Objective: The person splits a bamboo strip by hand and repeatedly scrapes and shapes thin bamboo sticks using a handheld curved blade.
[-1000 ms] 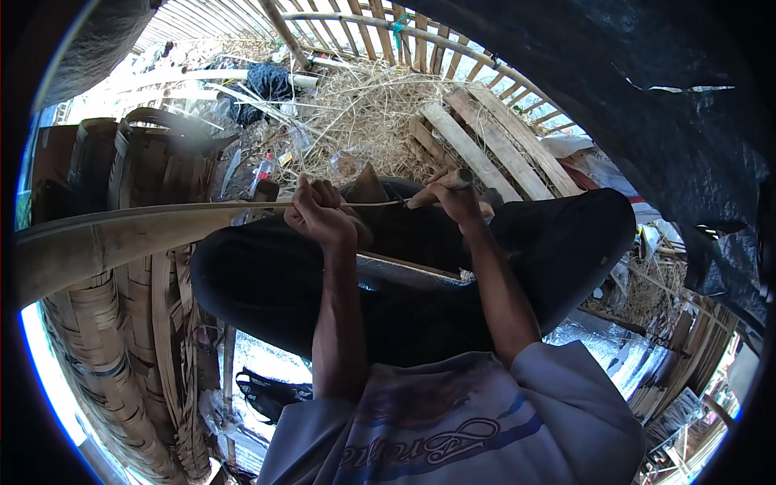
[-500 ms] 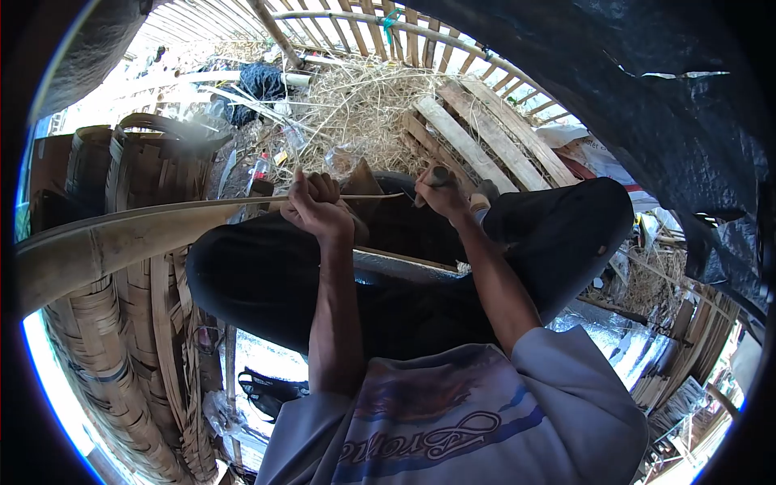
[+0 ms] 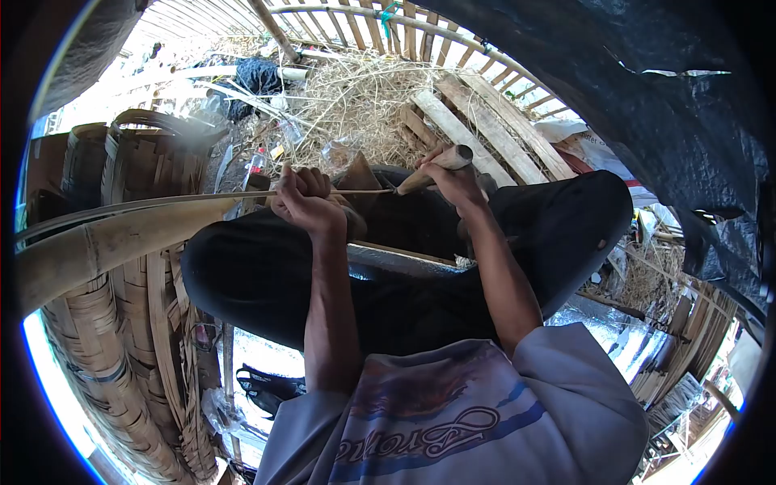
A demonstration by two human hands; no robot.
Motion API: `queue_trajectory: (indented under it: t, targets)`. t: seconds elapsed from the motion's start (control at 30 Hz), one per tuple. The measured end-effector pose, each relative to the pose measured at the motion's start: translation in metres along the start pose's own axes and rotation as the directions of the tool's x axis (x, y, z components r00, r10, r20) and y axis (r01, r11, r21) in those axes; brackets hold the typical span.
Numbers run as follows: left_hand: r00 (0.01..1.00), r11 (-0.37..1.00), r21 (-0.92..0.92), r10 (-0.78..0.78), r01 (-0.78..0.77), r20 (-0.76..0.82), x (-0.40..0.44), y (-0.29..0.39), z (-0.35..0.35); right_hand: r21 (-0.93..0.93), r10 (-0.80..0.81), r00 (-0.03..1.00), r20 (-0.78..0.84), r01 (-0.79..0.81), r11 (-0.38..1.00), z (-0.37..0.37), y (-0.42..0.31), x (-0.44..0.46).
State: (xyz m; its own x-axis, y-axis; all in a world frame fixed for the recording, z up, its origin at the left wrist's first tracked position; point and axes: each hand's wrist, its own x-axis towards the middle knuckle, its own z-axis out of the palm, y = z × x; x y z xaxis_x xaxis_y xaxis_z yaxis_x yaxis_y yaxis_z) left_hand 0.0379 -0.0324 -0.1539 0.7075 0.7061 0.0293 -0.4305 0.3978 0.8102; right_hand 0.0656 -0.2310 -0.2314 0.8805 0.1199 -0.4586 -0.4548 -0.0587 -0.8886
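A long thin bamboo strip (image 3: 202, 196) runs from the far left edge to the space between my knees. My left hand (image 3: 307, 199) is closed around it near its right end. In my right hand (image 3: 453, 179) is a tool with a thick wooden handle (image 3: 449, 160), tilted up to the right. The tool's lower end meets the tip of the strip; its blade is too small and dark to make out. A wide bamboo pole (image 3: 121, 242) lies just below the strip on the left.
Woven bamboo rolls (image 3: 109, 347) stand at the left. Ahead are dry straw (image 3: 356, 101), wooden planks (image 3: 477, 129) and a slatted fence (image 3: 404, 36). Black plastic sheeting (image 3: 647, 121) hangs at the upper right. A black bag (image 3: 267, 390) lies at the lower left.
The strip has come away from the wide pole and lies straighter. My right hand has turned, so the handle again points up to the right and its lower end meets the strip.
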Motion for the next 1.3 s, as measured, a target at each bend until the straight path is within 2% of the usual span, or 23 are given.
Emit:
queue_trajectory:
  t: [0.03, 0.07, 0.13, 0.27, 0.37, 0.43, 0.5, 0.57, 0.67, 0.7, 0.77, 0.8, 0.83, 0.9, 0.93, 0.97, 1.03, 1.07, 1.17, 1.23, 1.27, 1.3]
  targets:
    - [1.000, 1.000, 0.006, 0.001, -0.001, -0.004, 0.001, -0.002, 0.000, -0.003, -0.051, 0.998, 0.026, 0.051, 0.999, 0.004, -0.004, -0.006]
    - [1.000, 1.000, -0.024, -0.005, 0.006, 0.010, 0.001, -0.004, -0.001, -0.004, -0.035, 0.999, 0.034, 0.035, 0.999, 0.009, 0.004, -0.004]
    - [0.998, 0.999, -0.047, -0.021, 0.024, 0.054, -0.004, -0.002, -0.002, -0.056, -0.143, 0.989, 0.040, 0.145, 0.988, 0.013, 0.025, 0.001]
    - [1.000, 0.999, -0.045, -0.015, 0.016, 0.013, -0.002, -0.005, 0.002, -0.074, -0.151, 0.986, 0.072, 0.156, 0.985, 0.011, 0.027, 0.015]
    - [1.000, 0.999, -0.047, -0.007, 0.007, 0.007, -0.002, -0.005, 0.003, 0.018, 0.031, 0.999, 0.021, -0.032, 0.999, -0.001, -0.010, 0.000]
    - [0.999, 0.999, -0.035, -0.025, 0.026, 0.020, -0.005, -0.004, -0.001, 0.034, 0.052, 0.998, -0.026, -0.051, 0.998, 0.007, 0.005, -0.005]
    - [0.997, 0.998, -0.058, -0.019, 0.024, 0.069, -0.002, -0.007, 0.006, -0.188, -0.236, 0.967, -0.100, 0.215, 0.958, 0.015, 0.026, 0.006]
    - [0.998, 1.000, -0.016, -0.012, 0.013, 0.057, -0.002, -0.005, 0.003, -0.230, -0.282, 0.947, -0.153, 0.243, 0.942, 0.015, 0.042, 0.024]
    - [0.999, 1.000, -0.009, 0.005, -0.005, 0.047, -0.001, -0.004, 0.002, -0.087, -0.075, 0.997, -0.022, 0.073, 0.993, 0.000, 0.030, 0.027]
    - [0.999, 1.000, -0.008, 0.019, -0.019, 0.040, -0.001, -0.005, 0.001, -0.091, -0.066, 0.998, -0.017, 0.064, 0.994, 0.000, 0.019, 0.022]
    - [0.999, 1.000, 0.016, 0.015, -0.015, 0.041, -0.002, -0.006, 0.002, 0.034, 0.051, 0.998, -0.031, -0.050, 0.998, 0.000, 0.009, 0.011]
    - [0.998, 0.999, 0.031, 0.015, -0.017, 0.062, -0.003, -0.006, 0.003, 0.044, 0.034, 0.997, -0.064, -0.031, 0.999, 0.005, 0.027, 0.018]
    - [0.998, 1.000, 0.020, 0.011, -0.012, 0.068, -0.004, -0.006, 0.003, 0.040, 0.028, 0.997, -0.076, -0.025, 0.999, 0.006, 0.049, 0.025]
    - [0.998, 1.000, -0.006, -0.015, 0.015, 0.055, 0.000, -0.004, 0.002, -0.254, -0.125, 0.978, -0.169, 0.080, 0.964, 0.012, 0.062, 0.039]
    - [0.998, 1.000, 0.018, -0.006, 0.005, 0.069, 0.000, -0.003, 0.003, -0.247, -0.036, 0.993, -0.112, 0.007, 0.969, 0.008, 0.057, 0.041]
    - [0.997, 1.000, 0.017, -0.006, 0.005, 0.077, -0.001, -0.004, 0.002, -0.242, -0.040, 0.992, -0.117, 0.011, 0.970, 0.003, 0.053, 0.043]
    - [0.996, 1.000, 0.011, 0.013, -0.014, 0.093, -0.002, -0.004, 0.003, -0.206, 0.011, 1.000, 0.021, -0.006, 0.979, -0.002, 0.035, 0.040]
    - [0.996, 1.000, 0.017, 0.007, -0.008, 0.084, -0.002, -0.005, 0.001, -0.209, 0.023, 0.999, 0.024, -0.017, 0.978, -0.002, 0.028, 0.034]
    - [0.998, 1.000, -0.011, -0.020, 0.020, 0.061, -0.006, -0.005, -0.002, -0.122, -0.013, 1.000, -0.025, 0.010, 0.993, -0.002, 0.028, 0.018]
    - [0.998, 0.992, 0.122, 0.026, -0.034, 0.062, 0.000, -0.014, -0.010, 0.072, 0.174, 0.982, -0.070, -0.169, 0.983, 0.001, 0.036, 0.027]
    - [0.994, 0.991, 0.119, 0.055, -0.066, 0.092, 0.001, -0.013, -0.012, 0.195, 0.193, 0.967, -0.166, -0.159, 0.968, 0.003, 0.029, 0.025]
    - [0.992, 0.991, 0.115, 0.061, -0.074, 0.107, 0.003, -0.008, -0.008, 0.205, 0.182, 0.969, -0.169, -0.146, 0.968, 0.003, 0.026, 0.025]
